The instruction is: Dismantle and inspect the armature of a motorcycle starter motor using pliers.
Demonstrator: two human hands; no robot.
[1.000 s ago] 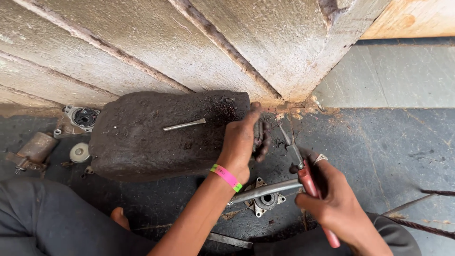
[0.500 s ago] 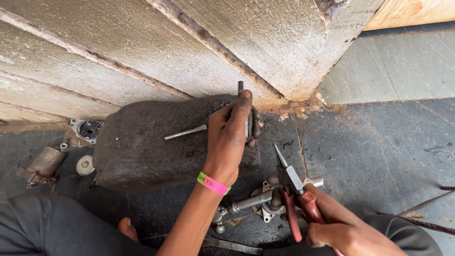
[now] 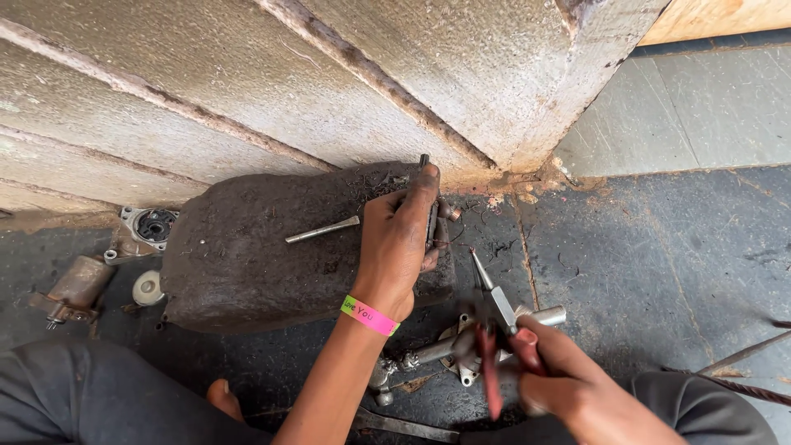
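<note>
Left hand point(image 3: 401, 239) slid up the dark block point(image 3: 247, 255), pinching a thin metal piece point(image 3: 432, 216), right hand point(image 3: 568, 383) at five o'clock clamped round red-handled pliers point(image 3: 494, 330).

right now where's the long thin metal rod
In the head view, the long thin metal rod lies on top of the dark greasy block, just left of the left hand, apart from it.
</note>
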